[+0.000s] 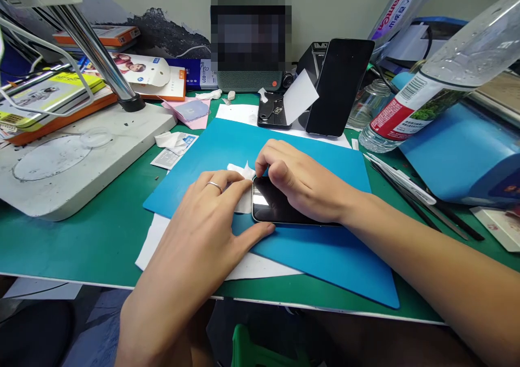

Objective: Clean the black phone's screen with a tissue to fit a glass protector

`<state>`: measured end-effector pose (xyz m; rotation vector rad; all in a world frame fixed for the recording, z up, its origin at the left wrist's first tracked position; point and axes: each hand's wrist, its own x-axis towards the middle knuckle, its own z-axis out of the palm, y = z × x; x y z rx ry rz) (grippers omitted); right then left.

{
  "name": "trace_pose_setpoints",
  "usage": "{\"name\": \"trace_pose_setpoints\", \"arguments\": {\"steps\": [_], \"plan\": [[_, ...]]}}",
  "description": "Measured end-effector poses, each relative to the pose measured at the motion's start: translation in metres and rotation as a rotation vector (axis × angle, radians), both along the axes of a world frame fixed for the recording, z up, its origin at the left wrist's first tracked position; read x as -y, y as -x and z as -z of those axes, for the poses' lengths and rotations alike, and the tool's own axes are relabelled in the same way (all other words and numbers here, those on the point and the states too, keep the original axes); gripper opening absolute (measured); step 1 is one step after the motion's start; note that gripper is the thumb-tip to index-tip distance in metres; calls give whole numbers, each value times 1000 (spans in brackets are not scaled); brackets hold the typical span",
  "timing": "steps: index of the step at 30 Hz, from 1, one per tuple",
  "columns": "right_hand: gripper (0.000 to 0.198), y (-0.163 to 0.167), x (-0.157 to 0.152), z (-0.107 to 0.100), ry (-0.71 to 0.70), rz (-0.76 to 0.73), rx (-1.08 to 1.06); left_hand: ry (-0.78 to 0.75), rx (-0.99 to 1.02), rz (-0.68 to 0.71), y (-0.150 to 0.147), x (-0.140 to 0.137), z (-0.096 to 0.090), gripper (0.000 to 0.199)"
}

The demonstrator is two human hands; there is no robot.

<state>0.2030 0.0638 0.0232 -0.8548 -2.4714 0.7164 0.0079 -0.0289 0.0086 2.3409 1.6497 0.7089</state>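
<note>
A black smartphone (270, 201) lies flat, screen up, on a blue mat (325, 256). My left hand (207, 220), with a ring on one finger, is around the phone's left end. Its thumb lies along the near edge and its index finger touches the far left corner. My right hand (304, 182) is bent over the phone, its fingers curled down at the far edge near that corner. Whatever those fingertips pinch, if anything, is hidden. A crumpled white tissue (244, 172) lies on the mat beside the phone, partly behind my left fingers.
Behind the mat stand a dark phone-like panel (340, 88) and an open black phone (272, 112). A tilted plastic bottle (422, 98) and tweezers (406, 185) are at right. On the left is a white stand base (65, 166). White paper (260, 266) shows under the mat.
</note>
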Motion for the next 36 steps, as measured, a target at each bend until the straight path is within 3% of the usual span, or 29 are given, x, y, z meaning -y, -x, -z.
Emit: {"name": "trace_pose_setpoints", "arguments": {"steps": [20,28,33,36], "plan": [[82,1,-1,0,26,-16,19,-7,-2,-36,-3,0,-1,33],[80,1,-1,1,68,-2,43,-17,-17,-18,-3,-3,-4,32],[80,1,-1,2,85,5,17,-40,4,0,-2,-3,-1,44],[81,0,0,2,92,5,3,-66,32,38,-1,-2,-1,37]]}}
